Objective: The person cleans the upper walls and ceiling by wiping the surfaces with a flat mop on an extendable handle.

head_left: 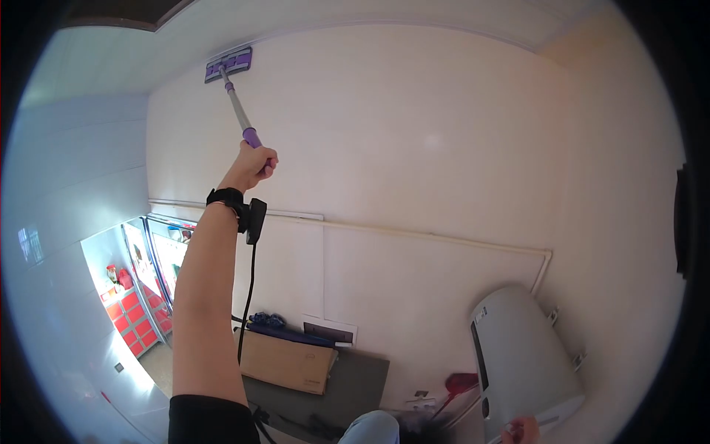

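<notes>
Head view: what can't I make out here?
All in the head view:
Mop head: far face, hidden by its purple back.
Purple grip: the stretch inside the left hand, hidden by that hand.
Right hand: partly cut off by the bottom edge.
Cardboard box: print too small to read.

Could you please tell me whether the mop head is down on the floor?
No, the mop head is raised high by the wall, close to the ceiling.
</notes>
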`<state>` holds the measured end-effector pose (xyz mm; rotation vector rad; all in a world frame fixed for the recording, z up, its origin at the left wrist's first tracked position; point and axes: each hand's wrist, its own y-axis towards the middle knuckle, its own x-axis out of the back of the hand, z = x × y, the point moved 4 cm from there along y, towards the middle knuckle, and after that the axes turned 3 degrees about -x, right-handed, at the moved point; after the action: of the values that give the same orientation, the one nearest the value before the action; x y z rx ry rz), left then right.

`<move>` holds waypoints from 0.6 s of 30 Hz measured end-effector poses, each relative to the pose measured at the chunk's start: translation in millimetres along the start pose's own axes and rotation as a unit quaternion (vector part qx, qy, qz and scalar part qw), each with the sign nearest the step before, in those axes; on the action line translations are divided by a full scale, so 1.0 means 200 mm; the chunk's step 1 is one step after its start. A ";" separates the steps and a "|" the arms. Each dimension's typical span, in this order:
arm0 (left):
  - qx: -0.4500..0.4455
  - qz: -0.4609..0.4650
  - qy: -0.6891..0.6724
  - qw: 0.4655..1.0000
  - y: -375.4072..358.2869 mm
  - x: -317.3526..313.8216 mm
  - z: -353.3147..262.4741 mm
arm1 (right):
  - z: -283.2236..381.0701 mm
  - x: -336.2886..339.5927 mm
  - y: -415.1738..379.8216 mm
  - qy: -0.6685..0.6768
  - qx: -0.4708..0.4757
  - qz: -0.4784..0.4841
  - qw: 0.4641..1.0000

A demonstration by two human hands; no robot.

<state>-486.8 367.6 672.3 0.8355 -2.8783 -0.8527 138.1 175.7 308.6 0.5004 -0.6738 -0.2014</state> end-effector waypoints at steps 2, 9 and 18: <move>-0.032 0.010 0.010 0.999 -0.07 -0.06 -0.03 | -0.01 0.01 -0.07 -0.006 -0.010 -0.003 1.000; -0.061 0.048 -0.004 0.997 -0.52 -0.21 0.13 | 0.08 0.05 -0.28 0.010 -0.060 -0.009 0.998; -0.001 0.126 0.086 0.988 -1.39 0.01 0.42 | 0.61 0.07 -0.28 -0.052 -0.003 0.007 0.999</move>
<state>-367.5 211.6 457.2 0.5020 -2.7521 -0.7188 69.3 76.7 370.0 0.4816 -0.7779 -0.2184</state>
